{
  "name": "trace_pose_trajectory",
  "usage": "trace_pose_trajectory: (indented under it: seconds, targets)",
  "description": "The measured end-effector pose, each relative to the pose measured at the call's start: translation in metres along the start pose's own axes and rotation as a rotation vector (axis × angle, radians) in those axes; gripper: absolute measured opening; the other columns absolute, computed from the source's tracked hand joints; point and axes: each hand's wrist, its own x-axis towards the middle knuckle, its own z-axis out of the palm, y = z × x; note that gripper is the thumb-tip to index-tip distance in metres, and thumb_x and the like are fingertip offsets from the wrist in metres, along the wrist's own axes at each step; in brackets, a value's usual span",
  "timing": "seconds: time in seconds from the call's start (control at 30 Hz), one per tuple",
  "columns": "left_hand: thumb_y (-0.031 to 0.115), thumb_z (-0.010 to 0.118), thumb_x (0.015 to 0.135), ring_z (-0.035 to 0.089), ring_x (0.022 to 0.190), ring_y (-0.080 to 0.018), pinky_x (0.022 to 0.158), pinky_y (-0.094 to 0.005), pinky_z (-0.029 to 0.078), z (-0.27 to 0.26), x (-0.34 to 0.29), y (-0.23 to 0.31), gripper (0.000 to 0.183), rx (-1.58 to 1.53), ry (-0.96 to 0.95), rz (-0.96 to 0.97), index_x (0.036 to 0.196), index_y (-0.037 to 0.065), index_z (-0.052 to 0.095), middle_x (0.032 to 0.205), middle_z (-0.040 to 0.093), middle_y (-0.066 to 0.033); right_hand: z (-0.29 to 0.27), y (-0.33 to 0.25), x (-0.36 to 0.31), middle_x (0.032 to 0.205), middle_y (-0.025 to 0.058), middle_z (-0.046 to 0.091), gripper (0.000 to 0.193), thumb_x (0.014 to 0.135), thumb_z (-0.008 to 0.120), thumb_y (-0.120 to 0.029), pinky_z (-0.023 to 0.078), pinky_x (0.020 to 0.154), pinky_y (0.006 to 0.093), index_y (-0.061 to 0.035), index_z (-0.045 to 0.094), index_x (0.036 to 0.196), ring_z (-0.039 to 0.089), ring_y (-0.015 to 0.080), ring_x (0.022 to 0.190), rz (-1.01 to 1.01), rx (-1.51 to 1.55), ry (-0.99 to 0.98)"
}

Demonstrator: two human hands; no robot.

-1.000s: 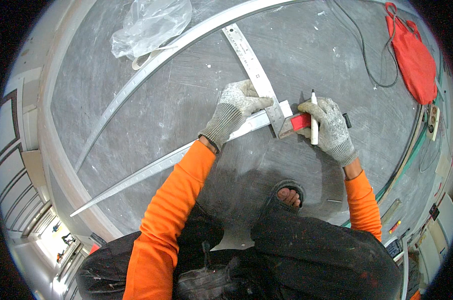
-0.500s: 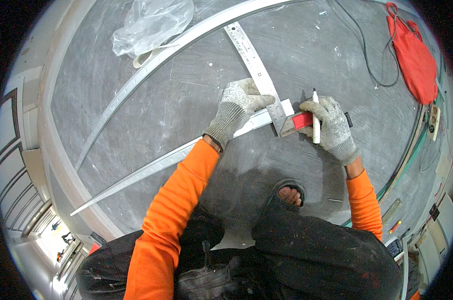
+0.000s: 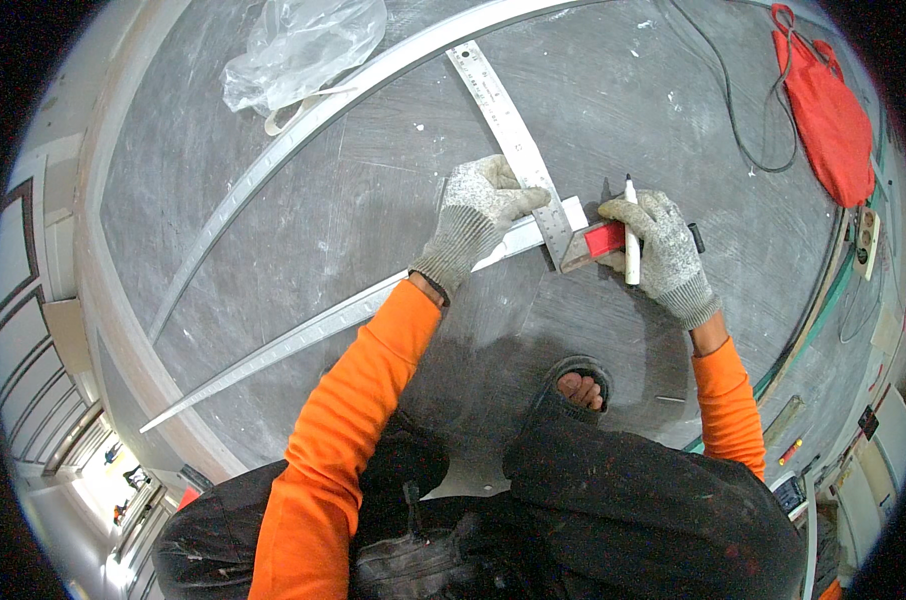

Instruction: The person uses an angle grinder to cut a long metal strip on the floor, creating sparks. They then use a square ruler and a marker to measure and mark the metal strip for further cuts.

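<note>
A steel square with a ruled blade and a red-marked stock lies across the end of a light metal profile. My gloved left hand grips the blade near the stock, its thumb on top. Beneath that hand and the blade, part of the profile is hidden. My gloved right hand holds a white marker upright, dark tip up, over the stock. A small black piece, perhaps the marker's cap, shows at the outer side of this hand.
A long curved metal strip arcs across the grey floor, with a clear plastic bag by it. At the right lie a red bag, a dark cable and a power strip. My foot is close below the square.
</note>
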Motion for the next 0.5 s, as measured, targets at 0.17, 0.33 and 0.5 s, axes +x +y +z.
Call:
trace_pose_trajectory:
  seconds: [0.17,0.33,0.5]
  targets:
    - [0.012,0.083,0.087,0.075,0.090,-0.0153,0.082,-0.0306,0.060,0.002,-0.003,0.001,0.031,0.012,0.032,0.039,0.112,-0.004,0.073,0.101,0.080,-0.0117,-0.002,-0.002,0.000,0.119,0.0148,0.066,0.058,0.077,0.087,-0.033,0.047,0.107,0.0495,-0.0140,0.067,0.128,0.061,0.0375,0.117,0.001,-0.029,-0.024]
    - [0.011,0.084,0.088,0.074,0.090,-0.0152,0.081,-0.0302,0.059,0.003,-0.001,-0.001,0.032,0.000,0.035,0.012,0.114,-0.002,0.072,0.102,0.079,-0.0100,-0.006,-0.007,0.001,0.123,0.0144,0.067,0.060,0.078,0.087,-0.030,0.047,0.107,0.0489,-0.0151,0.067,0.132,0.061,0.0369,0.120,-0.061,-0.073,0.020]
    - [0.012,0.084,0.087,0.074,0.089,-0.0147,0.081,-0.0298,0.059,0.004,-0.002,0.004,0.033,-0.003,0.043,-0.007,0.115,-0.002,0.072,0.102,0.079,-0.0101,-0.020,-0.023,0.003,0.118,0.0186,0.071,0.039,0.091,0.078,-0.017,0.052,0.102,0.0436,-0.0087,0.071,0.128,0.068,0.0353,0.111,0.170,0.242,0.103]
